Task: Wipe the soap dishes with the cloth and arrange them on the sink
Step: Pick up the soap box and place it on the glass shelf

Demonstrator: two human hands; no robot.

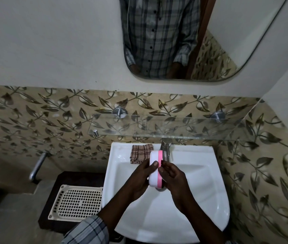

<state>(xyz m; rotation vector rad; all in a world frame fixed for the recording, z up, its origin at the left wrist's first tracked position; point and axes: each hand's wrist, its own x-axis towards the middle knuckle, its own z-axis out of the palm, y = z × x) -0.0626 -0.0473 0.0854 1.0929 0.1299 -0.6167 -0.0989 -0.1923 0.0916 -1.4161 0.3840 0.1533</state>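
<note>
A white soap dish (154,169) with a pink part along its right side is held on edge above the basin of the white sink (201,191). My left hand (139,180) grips its left side, thumb across the white face. My right hand (173,176) holds the pink side, fingertips on its edge. A folded brown checked cloth (140,153) lies on the sink's back ledge, left of the tap, partly hidden behind the dish. Neither hand touches the cloth.
A steel tap (166,148) stands at the back middle of the sink, close behind the dish. A glass shelf (175,128) hangs above it, under a mirror (192,41). A cream perforated tray (79,202) lies on a dark stand left of the sink.
</note>
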